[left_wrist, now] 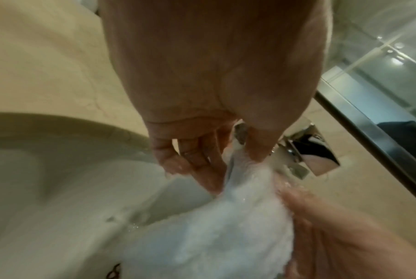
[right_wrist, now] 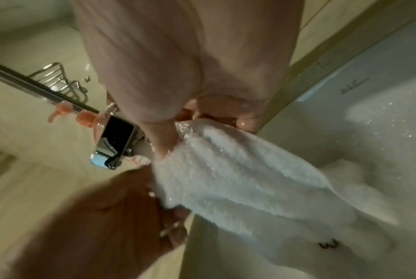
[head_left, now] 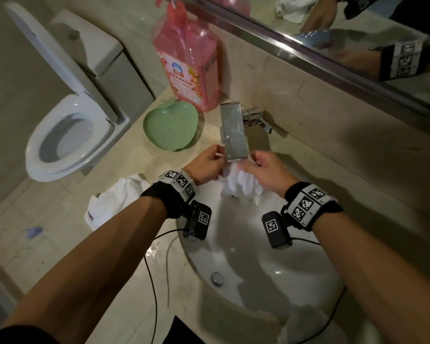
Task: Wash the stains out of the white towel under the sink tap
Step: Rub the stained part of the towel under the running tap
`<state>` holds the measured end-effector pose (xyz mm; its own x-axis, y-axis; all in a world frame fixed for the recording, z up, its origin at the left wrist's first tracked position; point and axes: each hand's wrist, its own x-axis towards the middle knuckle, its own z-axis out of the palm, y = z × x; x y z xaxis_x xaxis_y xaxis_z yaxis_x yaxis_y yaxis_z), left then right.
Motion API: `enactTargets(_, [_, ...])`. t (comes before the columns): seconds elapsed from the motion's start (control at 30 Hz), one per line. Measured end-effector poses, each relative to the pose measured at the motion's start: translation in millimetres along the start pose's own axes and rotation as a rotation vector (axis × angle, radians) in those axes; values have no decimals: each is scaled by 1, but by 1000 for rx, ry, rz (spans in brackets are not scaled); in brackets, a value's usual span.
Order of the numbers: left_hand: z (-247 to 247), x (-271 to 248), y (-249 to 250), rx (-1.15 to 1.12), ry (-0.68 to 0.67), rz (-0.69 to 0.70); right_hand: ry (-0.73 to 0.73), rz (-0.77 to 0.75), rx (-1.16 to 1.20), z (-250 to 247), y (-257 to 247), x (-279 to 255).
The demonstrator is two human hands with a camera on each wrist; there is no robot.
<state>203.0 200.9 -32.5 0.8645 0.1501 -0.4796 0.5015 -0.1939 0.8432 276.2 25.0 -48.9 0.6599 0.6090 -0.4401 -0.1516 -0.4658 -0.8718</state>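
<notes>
A wet white towel (head_left: pixel 241 182) hangs bunched under the flat chrome tap (head_left: pixel 233 131), above the white sink basin (head_left: pixel 253 247). My left hand (head_left: pixel 207 163) pinches its upper left edge and my right hand (head_left: pixel 266 167) pinches the upper right edge, both close beneath the spout. In the left wrist view the towel (left_wrist: pixel 202 236) drops from my left hand (left_wrist: pixel 233 164), thumb and fingers nipping the cloth. In the right wrist view my right hand (right_wrist: pixel 185 132) grips the glistening towel (right_wrist: pixel 250 181), and water droplets speckle the basin wall (right_wrist: pixel 381 132).
A pink soap bottle (head_left: pixel 188 60) and a green heart-shaped dish (head_left: pixel 171 125) stand left of the tap. Another white cloth (head_left: pixel 114 202) lies on the beige counter (head_left: pixel 159 274). An open toilet (head_left: pixel 67 135) stands far left. A mirror (head_left: pixel 358 33) runs along the back wall.
</notes>
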Motion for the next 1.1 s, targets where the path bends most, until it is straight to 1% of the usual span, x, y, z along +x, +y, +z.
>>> enactTargets(0.03, [-1, -1, -4, -8, -11, -37, 16, -3, 22, -1, -1, 0])
enactTargets(0.1, [-1, -3, -13, 22, -57, -50, 32, -9, 42, -3, -2, 1])
enactTargets(0.17, [2, -4, -21, 31, -87, -22, 17, -1, 27, -3, -1, -1])
enactTargets(0.23, [5, -1, -26, 35, -71, 6, 10, 19, -1, -2, 3, -2])
enactTargets(0.33, [7, 8, -29, 143, -37, 65, 19, 57, -53, 0, 7, -6])
enactTargets(0.47, [5, 6, -22, 230, -76, 158, 16, 54, -132, 10, 2, -3])
enactTargets(0.53, [1, 7, -22, 231, -84, 165, 27, 23, -173, 13, -3, 1])
enactTargets(0.6, [-4, 8, -26, 236, -66, 127, 53, 21, -190, 11, -6, 2])
enactTargets(0.67, [-6, 8, -34, 246, -85, 74, 94, 37, -124, 7, -6, 0])
enactTargets(0.77, [-1, 7, -43, 423, -188, 67, 194, 85, 49, 2, -9, -3])
enactTargets(0.8, [2, 8, -43, 459, -189, 77, 234, 102, 82, -1, -10, -4])
enactTargets(0.83, [4, 9, -43, 448, -168, 94, 251, 114, 94, -3, -11, -6])
enactTargets(0.9, [6, 12, -39, 343, -116, 141, 209, 109, 43, -8, -8, -11])
enactTargets(0.97, [6, 13, -32, 270, -109, 187, 107, 84, -117, -10, -4, -16])
enactTargets(1.0, [6, 13, -28, 260, -123, 216, 74, 68, -197, -8, -2, -18])
enactTargets(1.1, [8, 13, -19, 291, -132, 285, 17, -3, -322, 4, 2, -14])
